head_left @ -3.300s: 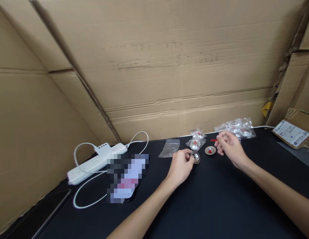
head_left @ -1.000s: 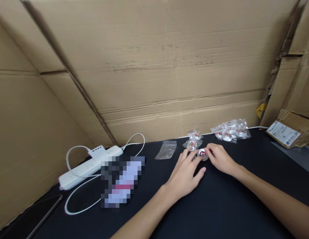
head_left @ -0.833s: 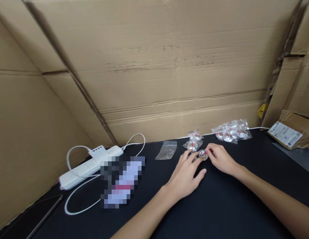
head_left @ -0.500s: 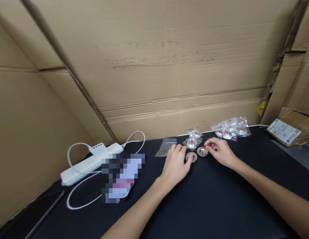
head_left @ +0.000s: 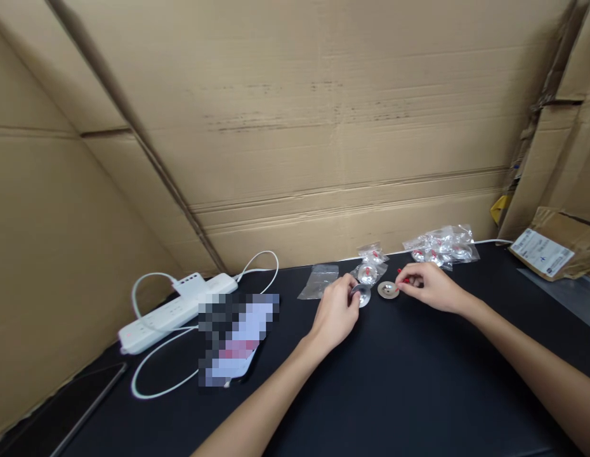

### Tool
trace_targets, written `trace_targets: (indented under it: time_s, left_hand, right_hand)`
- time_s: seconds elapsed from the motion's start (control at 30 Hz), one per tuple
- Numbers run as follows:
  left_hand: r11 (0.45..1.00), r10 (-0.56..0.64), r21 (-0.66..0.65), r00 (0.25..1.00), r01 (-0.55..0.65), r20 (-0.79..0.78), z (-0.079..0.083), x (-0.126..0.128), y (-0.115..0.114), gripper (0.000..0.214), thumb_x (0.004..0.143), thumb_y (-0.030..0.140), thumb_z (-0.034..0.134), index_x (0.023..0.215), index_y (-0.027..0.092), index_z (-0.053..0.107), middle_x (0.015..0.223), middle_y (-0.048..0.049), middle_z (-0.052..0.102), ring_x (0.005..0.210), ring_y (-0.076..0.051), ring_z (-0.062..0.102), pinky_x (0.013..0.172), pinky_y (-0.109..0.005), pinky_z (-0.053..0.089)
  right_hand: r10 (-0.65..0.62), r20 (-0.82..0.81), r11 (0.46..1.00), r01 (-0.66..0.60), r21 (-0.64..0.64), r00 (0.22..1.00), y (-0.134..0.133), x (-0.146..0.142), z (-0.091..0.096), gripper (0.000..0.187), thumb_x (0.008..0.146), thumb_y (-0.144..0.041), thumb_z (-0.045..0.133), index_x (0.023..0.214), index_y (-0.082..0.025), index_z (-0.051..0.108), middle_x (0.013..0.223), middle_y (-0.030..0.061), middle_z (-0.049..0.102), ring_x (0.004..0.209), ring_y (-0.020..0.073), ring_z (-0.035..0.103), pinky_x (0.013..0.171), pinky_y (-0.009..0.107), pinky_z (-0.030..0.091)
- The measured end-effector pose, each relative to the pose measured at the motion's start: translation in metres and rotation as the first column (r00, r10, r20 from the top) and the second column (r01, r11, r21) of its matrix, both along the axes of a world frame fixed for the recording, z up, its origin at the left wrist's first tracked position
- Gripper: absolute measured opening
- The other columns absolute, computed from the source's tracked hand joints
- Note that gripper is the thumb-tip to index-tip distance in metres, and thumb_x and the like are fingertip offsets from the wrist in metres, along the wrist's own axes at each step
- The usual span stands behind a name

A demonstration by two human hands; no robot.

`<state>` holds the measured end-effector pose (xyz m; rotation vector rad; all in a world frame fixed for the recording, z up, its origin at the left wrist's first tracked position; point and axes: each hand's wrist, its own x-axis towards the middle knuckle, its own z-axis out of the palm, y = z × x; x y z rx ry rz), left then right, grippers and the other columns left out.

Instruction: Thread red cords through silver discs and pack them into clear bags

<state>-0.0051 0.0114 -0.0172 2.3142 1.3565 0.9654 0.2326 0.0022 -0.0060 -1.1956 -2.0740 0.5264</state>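
My left hand (head_left: 337,311) grips a round metal disc (head_left: 363,296) by its left edge, thumb and fingers closed on it; the disc is tilted. Flat on the black table just to its right lies a second metal disc (head_left: 387,290) with small holes in its middle. My right hand (head_left: 429,287) is at that disc's right edge, thumb and forefinger pinched on a small red piece, largely hidden by the fingertips. More red pieces (head_left: 402,276) show behind its fingers. Beyond my left hand, a bagged disc with a red piece (head_left: 368,273) lies beside a clear plastic bag (head_left: 320,282).
Several bagged discs (head_left: 440,246) lie at the back right, near a cardboard package (head_left: 556,244) with a white label. A white power strip (head_left: 181,317), cables and a pixelated object (head_left: 240,343) occupy the left. Cardboard walls (head_left: 323,127) close off the back and sides.
My left hand has taken hold of its disc and tipped it up from the table. My right hand has shifted slightly right, uncovering more of the second disc.
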Motion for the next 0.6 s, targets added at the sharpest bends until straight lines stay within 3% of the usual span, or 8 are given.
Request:
trace_targets:
  time_s: [0.13,0.23,0.37,0.53,0.6]
  left_hand:
    - [0.994,0.053,-0.098,0.993,-0.042,0.108,0.002,-0.002,0.004,0.006,0.084,0.014,0.052,0.082,0.020,0.053,0.066,0.0011,0.059,0.055,-0.013,0.055,0.054,-0.024,0.037]
    - [0.953,0.113,-0.303,0.952,-0.023,0.285,0.002,0.000,0.006,0.005,0.085,0.016,0.053,0.083,0.020,0.049,0.059,0.0028,0.059,0.045,-0.012,0.055,0.046,-0.022,0.038]
    - [0.829,0.219,-0.531,0.773,0.174,0.595,0.002,0.006,0.005,0.007,0.086,0.014,0.054,0.087,0.018,0.048,0.066,-0.0024,0.064,0.056,-0.019,0.067,0.047,-0.026,0.049]
    - [0.731,0.247,-0.579,0.650,0.363,0.719,0.008,0.012,-0.004,0.009,0.086,0.010,0.055,0.094,0.010,0.058,0.081,-0.0126,0.070,0.071,-0.022,0.072,0.067,-0.033,0.058]
    - [0.710,0.238,-0.569,0.619,0.414,0.749,0.008,0.013,-0.006,0.010,0.088,0.012,0.055,0.095,0.008,0.061,0.087,-0.0148,0.071,0.075,-0.024,0.072,0.071,-0.035,0.058]
  right_hand:
    - [0.169,0.069,0.985,-0.167,-0.035,0.983,-0.011,-0.010,0.004,0.009,0.083,-0.020,0.061,0.081,-0.019,0.070,0.075,0.0005,0.063,0.062,0.0118,0.054,0.058,0.024,0.043]
    - [0.182,0.132,0.982,-0.186,0.018,0.974,-0.015,-0.015,0.008,0.012,0.085,-0.019,0.059,0.077,-0.019,0.068,0.071,-0.0006,0.060,0.060,0.0108,0.052,0.057,0.023,0.040]
    - [0.079,0.105,0.991,-0.089,0.097,0.991,-0.013,-0.013,0.009,0.016,0.091,-0.018,0.052,0.083,-0.020,0.066,0.073,-0.0003,0.063,0.060,0.0112,0.052,0.057,0.024,0.039]
    - [0.094,-0.082,0.995,-0.097,-0.032,0.992,-0.014,-0.018,-0.001,0.022,0.092,-0.017,0.050,0.113,-0.021,0.051,0.077,-0.0014,0.065,0.058,0.0116,0.056,0.056,0.023,0.044]
    - [0.078,-0.135,0.996,-0.084,-0.037,0.988,-0.016,-0.023,-0.004,0.022,0.092,-0.018,0.051,0.113,-0.021,0.049,0.076,-0.0016,0.065,0.059,0.0124,0.057,0.056,0.024,0.044]
